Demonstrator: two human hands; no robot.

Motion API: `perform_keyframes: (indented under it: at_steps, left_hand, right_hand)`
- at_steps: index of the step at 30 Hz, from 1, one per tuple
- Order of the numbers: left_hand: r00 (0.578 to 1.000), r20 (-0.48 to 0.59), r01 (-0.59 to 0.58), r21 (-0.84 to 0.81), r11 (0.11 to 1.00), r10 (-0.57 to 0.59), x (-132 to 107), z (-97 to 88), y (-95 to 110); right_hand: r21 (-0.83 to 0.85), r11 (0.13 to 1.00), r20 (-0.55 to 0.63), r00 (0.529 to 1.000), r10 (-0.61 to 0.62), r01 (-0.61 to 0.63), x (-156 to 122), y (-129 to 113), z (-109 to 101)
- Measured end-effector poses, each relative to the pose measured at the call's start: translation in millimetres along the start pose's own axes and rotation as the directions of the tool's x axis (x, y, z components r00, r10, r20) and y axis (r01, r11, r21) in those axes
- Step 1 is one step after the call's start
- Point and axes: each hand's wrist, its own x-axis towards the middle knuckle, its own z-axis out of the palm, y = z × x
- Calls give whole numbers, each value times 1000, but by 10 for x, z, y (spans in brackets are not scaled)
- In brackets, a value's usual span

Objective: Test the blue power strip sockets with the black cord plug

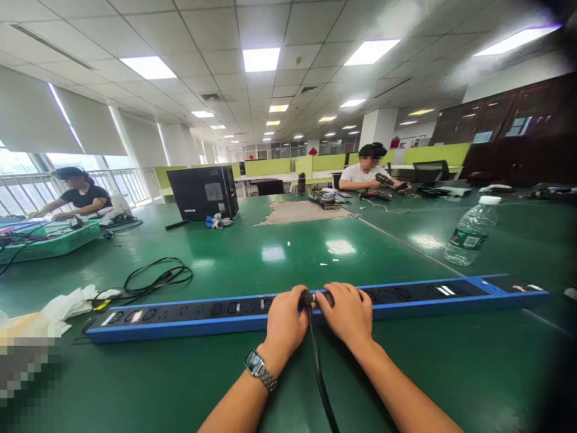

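A long power strip [180, 319] with a blue body and black sockets lies across the green table in front of me. At its middle, my left hand [287, 319] is closed around the black plug [308, 298] of a thick power cord [319, 367], which runs down toward me. Whether the plug is seated in a socket is hidden by the fingers. Curled over the strip just right of the plug, my right hand [348, 310] grips it, fingertips near the plug. A small dark piece shows under its thumb and fingers; I cannot make out what it is.
Right of the strip stands a water bottle [471, 234]. A coiled black cable [157, 276] and crumpled white plastic [72, 307] lie left. Farther back are a black computer case [198, 192], a green basket [54, 243] and electronic parts [328, 198]. Two people sit across the table.
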Motion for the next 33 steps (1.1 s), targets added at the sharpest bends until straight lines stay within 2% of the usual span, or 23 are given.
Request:
perform_keyframes:
  at_steps: [10,18,21,26,33]
  left_hand:
    - [995,98,-25,140,990,11,15,-93,58]
    - [996,-53,63,-88,994,-68,-10,-37,-17]
    - [993,-54,98,-123,988,-105,2,-50,-24]
    - [995,-9,103,-14,995,-103,2,-32,3]
    - [999,8,36,102,994,-37,29,-16,26]
  right_hand:
    - [5,1000,-3,1000,-11,11,-8,9,5]
    - [10,1000,-6,1000,-10,10,-2,14,15]
    - [10,1000,-14,1000,-3,3,0,18,30]
    - [-1,1000,-23,1000,-10,10,-1,14,31]
    - [1,1000,-26,1000,-11,11,-5,18,27]
